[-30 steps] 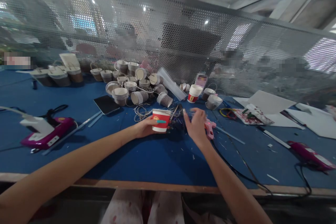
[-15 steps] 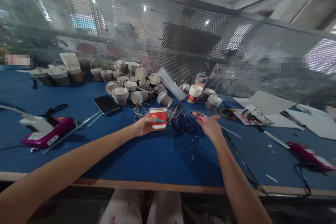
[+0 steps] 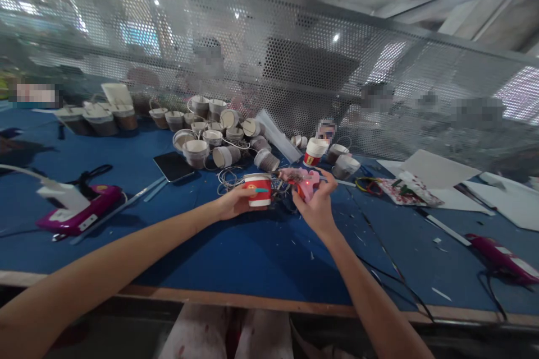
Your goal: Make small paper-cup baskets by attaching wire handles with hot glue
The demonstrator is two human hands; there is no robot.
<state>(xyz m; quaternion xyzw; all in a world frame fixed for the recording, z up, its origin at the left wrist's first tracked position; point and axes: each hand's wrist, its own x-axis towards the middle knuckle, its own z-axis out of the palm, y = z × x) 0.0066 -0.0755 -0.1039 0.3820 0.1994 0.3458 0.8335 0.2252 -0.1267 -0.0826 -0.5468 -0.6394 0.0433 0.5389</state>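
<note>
- The left hand (image 3: 233,203) is wrapped around a red-and-white paper cup (image 3: 257,189), holding it upright just above the blue table (image 3: 236,247).
- The right hand (image 3: 318,207) grips a pink glue gun (image 3: 304,180), its nozzle pointing at the cup's rim.
- Behind them lies a pile of brown cups (image 3: 219,137), with a dark phone (image 3: 173,166) to the left.
- Far left sits a magenta tool (image 3: 80,210).

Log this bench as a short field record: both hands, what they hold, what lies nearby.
left hand: grips red paper cup, upright
right hand: holds pink glue gun right beside the cup
behind: pile of wrapped cups; dark phone
far left: magenta glue gun
surface: blue table
</note>
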